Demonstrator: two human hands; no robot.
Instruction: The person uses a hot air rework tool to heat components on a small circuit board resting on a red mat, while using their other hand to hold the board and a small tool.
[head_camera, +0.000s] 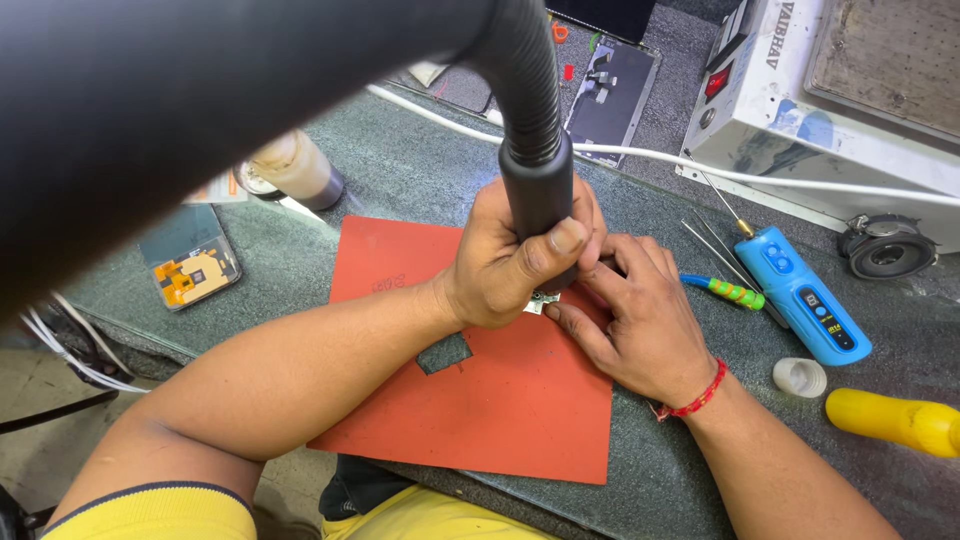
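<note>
— What colour is the mat (500, 400)?
— Orange-red, plain, on a grey speckled worktop (400, 170).
— And the ribbed hose (525, 90)?
— Black, like its handle (540, 195).
— The tools on the right?
— A bright blue device (810, 295), a screwdriver (725, 291) banded green and yellow, a yellow bottle (895, 420), a white cap (800, 377).
— Anything on the wrist?
— A red thread bracelet (700, 398). The sleeve (150, 512) is yellow with dark trim.

Blue handheld tool (808, 296), yellow bottle (893, 420), white cap (800, 377), green-handled screwdriver (728, 291)
</note>
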